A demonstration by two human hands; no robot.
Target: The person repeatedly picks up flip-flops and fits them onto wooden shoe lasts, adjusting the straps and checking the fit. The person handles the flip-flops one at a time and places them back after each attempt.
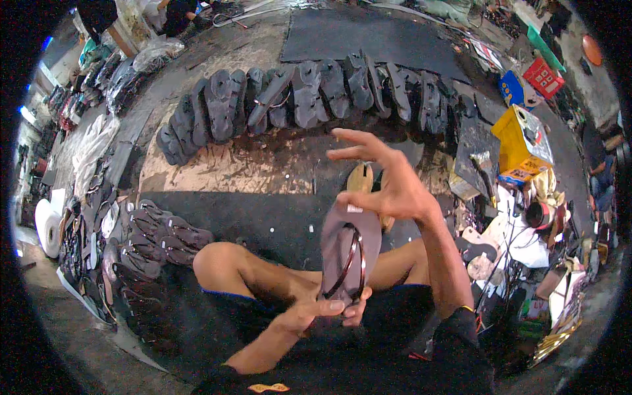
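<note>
A grey-mauve flip-flop with shiny dark brown straps is held upright over my crossed legs. My left hand is closed on its lower end, thumb across the footbed and fingers at the side. At the upper end my right hand is open, its fingers spread wide and curved. The right thumb is beside a small white label on the sole; whether it touches is hard to tell. Partly hidden behind that hand is a yellowish, rounded piece with a dark slot.
Several dark soles stand in a curved row across the board ahead. Finished-looking flip-flops are piled at my left. On the right are a yellow box, a red box and scraps. A black mat lies farther off.
</note>
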